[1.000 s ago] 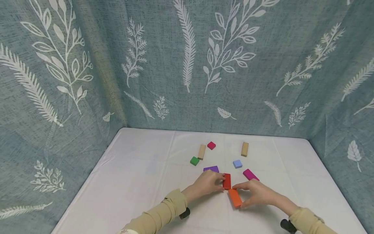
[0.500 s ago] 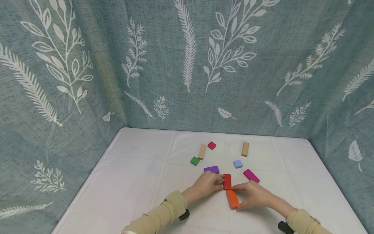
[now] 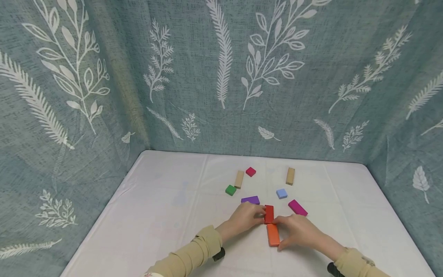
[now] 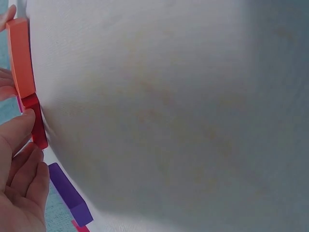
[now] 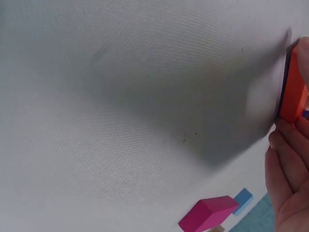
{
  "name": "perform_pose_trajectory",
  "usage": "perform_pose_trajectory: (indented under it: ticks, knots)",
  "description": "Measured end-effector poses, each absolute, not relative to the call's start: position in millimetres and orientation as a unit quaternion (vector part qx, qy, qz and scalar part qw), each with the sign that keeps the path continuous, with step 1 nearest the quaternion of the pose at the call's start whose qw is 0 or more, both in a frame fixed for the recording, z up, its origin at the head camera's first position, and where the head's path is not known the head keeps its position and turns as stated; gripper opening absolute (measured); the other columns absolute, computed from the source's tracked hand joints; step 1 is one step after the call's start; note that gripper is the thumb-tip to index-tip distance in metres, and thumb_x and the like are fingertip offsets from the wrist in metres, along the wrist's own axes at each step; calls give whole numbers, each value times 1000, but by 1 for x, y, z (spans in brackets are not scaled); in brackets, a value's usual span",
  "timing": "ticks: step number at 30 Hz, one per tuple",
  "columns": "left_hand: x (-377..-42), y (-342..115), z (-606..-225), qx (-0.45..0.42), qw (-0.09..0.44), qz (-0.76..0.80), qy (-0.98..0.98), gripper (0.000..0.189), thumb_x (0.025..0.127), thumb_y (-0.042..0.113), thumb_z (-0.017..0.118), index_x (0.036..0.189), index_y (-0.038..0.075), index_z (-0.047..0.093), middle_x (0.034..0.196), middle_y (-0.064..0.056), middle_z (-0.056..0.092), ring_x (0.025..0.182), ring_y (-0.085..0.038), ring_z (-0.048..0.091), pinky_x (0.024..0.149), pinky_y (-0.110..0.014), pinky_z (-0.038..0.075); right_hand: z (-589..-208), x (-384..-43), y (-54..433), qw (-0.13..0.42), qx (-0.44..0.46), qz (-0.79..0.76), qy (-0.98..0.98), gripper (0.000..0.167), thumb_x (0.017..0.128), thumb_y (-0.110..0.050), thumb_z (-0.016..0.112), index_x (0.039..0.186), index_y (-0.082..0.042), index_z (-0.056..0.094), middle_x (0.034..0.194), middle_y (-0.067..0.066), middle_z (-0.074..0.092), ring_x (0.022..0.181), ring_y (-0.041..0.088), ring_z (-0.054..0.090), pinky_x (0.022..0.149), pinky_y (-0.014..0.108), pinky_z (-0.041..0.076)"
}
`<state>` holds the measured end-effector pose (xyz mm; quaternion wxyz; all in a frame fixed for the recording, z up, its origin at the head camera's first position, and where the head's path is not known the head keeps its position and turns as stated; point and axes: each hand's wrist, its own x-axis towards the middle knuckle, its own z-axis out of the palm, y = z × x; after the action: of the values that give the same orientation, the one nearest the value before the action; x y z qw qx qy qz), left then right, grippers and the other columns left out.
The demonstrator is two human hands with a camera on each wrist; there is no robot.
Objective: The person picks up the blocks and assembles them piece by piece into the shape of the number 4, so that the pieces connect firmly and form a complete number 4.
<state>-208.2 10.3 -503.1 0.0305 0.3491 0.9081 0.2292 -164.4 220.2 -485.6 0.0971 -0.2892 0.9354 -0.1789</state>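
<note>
In the head view a red block (image 3: 269, 214) and an orange block (image 3: 273, 235) lie end to end on the white cloth. My left hand (image 3: 245, 215) pinches the red block from its left side, thumb toward the near end and fingers toward the far one. Holding the orange block lengthwise, my right hand (image 3: 300, 231) has its index finger where the two blocks meet and its thumb at the near end. The left wrist view shows the orange block (image 4: 21, 58) right against the red block (image 4: 38, 123). Only part of the orange block (image 5: 293, 89) shows in the right wrist view.
A purple block (image 3: 250, 200) lies just beyond my left hand, a magenta block (image 3: 298, 207) beyond my right. Farther back are a light blue block (image 3: 282, 193), a green block (image 3: 230, 190), two wooden blocks (image 3: 239, 179) and a crimson block (image 3: 250, 171). A patterned curtain (image 3: 207, 123) closes the back.
My right hand has turned the orange block from a slant to nearly straight and shifted it slightly left, in line under the red block. The left hand and red block have hardly moved.
</note>
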Motion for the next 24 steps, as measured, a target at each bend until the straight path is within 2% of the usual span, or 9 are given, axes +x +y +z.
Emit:
perform_pose_trajectory:
  ticks: [9,18,24]
  knots:
    - [-207,10,-504,340,29,234,910,24,82,17,74,106,13,73,114,1,70,104,-11,66,91,-22,51,-486,-167,217,68,-295,-167,938,65,57,-52,84,105,-12,68,95,-4,73,74,3,61,62,19,49]
    - [-205,9,-505,348,12,240,906,23,82,18,74,105,12,74,111,0,71,102,-12,67,90,-22,51,-488,-170,219,66,-300,-170,936,46,66,-32,85,104,-11,70,93,-4,74,78,6,66,66,20,53]
    - [-204,9,-505,354,6,246,902,25,82,19,74,105,11,74,110,0,72,101,-12,68,89,-22,51,-491,-175,219,56,-289,-174,940,42,67,-31,84,102,-11,70,92,-4,74,82,9,68,70,23,55]
